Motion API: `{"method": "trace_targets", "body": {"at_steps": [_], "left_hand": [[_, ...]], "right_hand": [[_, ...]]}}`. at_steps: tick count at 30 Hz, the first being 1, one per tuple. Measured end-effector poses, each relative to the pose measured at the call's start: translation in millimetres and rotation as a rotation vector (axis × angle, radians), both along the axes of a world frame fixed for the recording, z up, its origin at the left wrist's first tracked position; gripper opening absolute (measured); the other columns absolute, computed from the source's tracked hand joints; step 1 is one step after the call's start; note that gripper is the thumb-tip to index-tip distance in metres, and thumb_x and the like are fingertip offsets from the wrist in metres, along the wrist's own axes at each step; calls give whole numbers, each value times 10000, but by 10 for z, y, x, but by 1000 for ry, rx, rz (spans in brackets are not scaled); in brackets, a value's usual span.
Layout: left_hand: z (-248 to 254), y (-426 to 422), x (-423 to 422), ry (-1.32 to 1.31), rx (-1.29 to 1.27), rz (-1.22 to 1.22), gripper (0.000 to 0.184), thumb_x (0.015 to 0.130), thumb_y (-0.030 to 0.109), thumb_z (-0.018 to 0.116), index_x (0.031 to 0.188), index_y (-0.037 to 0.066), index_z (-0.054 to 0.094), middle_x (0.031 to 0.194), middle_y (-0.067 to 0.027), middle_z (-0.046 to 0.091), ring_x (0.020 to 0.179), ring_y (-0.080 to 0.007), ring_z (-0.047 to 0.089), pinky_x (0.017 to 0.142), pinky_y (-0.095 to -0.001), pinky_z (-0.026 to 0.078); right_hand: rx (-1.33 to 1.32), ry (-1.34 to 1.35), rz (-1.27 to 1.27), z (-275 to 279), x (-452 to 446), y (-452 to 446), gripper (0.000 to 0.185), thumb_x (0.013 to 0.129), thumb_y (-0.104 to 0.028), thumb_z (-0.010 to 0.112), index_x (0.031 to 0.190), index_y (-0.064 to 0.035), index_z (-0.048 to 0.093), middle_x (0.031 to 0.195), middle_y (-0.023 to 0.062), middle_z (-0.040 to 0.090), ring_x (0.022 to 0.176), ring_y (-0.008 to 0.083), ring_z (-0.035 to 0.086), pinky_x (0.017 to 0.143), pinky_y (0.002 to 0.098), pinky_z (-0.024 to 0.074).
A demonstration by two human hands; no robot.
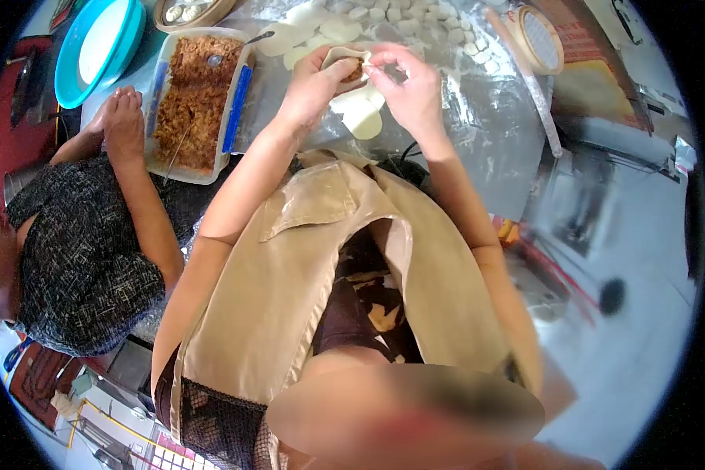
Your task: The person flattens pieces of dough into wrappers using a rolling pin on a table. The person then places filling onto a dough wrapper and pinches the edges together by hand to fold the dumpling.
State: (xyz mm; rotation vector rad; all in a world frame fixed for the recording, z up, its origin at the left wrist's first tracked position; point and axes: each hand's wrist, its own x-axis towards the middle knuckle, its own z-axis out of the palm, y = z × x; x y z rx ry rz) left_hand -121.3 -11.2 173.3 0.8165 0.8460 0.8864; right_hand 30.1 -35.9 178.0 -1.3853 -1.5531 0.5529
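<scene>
Above the metal table, my left hand [312,88] cups a round dough wrapper [338,55] with brown filling inside, its thumb resting over the filling. The fingers of my right hand [409,84] pinch the wrapper's right edge. Flat dough rounds [362,117] lie on the table just below my hands, and more overlap behind them. To the left stands a clear rectangular tub [238,102] of brown filling, with a spoon handle [260,37] at its upper right corner.
A co-worker's hands [122,117] are together left of the tub. At the upper left are a turquoise basin [139,48] and a steamer with buns [188,12]. Small dough pieces [411,27] lie at the back, near a long floury stick [525,77] and a round sieve-like item [537,41].
</scene>
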Motion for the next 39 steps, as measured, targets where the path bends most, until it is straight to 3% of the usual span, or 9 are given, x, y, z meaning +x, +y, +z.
{"method": "trace_targets", "body": {"at_steps": [7, 15, 23, 25, 27, 29, 32, 34, 39], "left_hand": [[32, 39, -48, 125, -35, 33, 267, 849, 147, 550, 1057, -8, 488, 943, -70, 562, 845, -125, 563, 821, -288, 491], [96, 125, -127, 345, 103, -194, 320, 808, 260, 585, 1000, 7, 543, 877, -47, 577, 786, -91, 543, 651, -213, 420], [193, 231, -161, 457, 176, -365, 366, 820, 317, 548, 1048, 32, 556, 984, -66, 568, 826, -109, 536, 710, -260, 439], [200, 178, -151, 428, 195, -320, 396, 837, 344, 521, 1090, 40, 545, 1036, -83, 562, 867, -126, 545, 739, -283, 454], [119, -14, -99, -268, -271, -96, 445, 871, 369, 453, 1179, 49, 489, 1132, -101, 529, 974, -185, 545, 822, -335, 470], [-49, -178, 17, -610, -279, -79, 402, 891, 284, 440, 1203, 30, 444, 1151, -124, 519, 995, -239, 552, 895, -372, 458], [-44, -237, 85, -353, -125, 57, 331, 890, 175, 451, 1188, 30, 457, 1118, -116, 536, 966, -208, 567, 887, -354, 466], [3, -195, 73, -171, -85, 113, 357, 872, 81, 459, 1214, -17, 419, 1108, -113, 543, 959, -186, 570, 882, -323, 473], [26, -173, 79, -62, 19, 177, 320, 867, 96, 498, 1172, -1, 489, 1066, -102, 566, 928, -160, 580, 851, -302, 489]], "right_hand": [[214, -181, 34, 25, 19, -24, 110, 680, -55, 681, 782, -78, 647, 814, 55, 645, 819, 228, 600, 764, 333, 431], [284, -256, 52, 15, 34, 24, 89, 680, -95, 685, 759, -104, 648, 800, 29, 639, 824, 200, 586, 799, 344, 389], [285, -324, 93, 58, 60, -28, 108, 666, -77, 684, 764, -106, 648, 778, 20, 648, 831, 214, 580, 806, 340, 379], [143, -98, 23, 94, 51, -62, 90, 693, -44, 672, 772, -69, 637, 782, 34, 651, 787, 206, 601, 749, 322, 437], [9, 148, -18, 106, 5, -90, 80, 712, -31, 662, 784, -45, 631, 782, 49, 650, 758, 190, 610, 706, 305, 462], [-150, 389, -58, 29, -51, -112, 70, 731, -19, 652, 796, -21, 625, 781, 65, 650, 729, 174, 620, 663, 288, 487], [-154, 510, -43, -43, -132, -147, 70, 755, -5, 637, 821, 10, 618, 796, 94, 648, 699, 148, 626, 628, 262, 505], [-39, 321, -96, 56, -174, -150, 78, 750, -15, 643, 826, -4, 627, 806, 94, 641, 708, 163, 628, 639, 274, 503], [40, 32, 31, -1, -89, -113, 115, 728, -32, 659, 833, -42, 615, 807, 82, 623, 693, 215, 618, 628, 306, 489]]}}
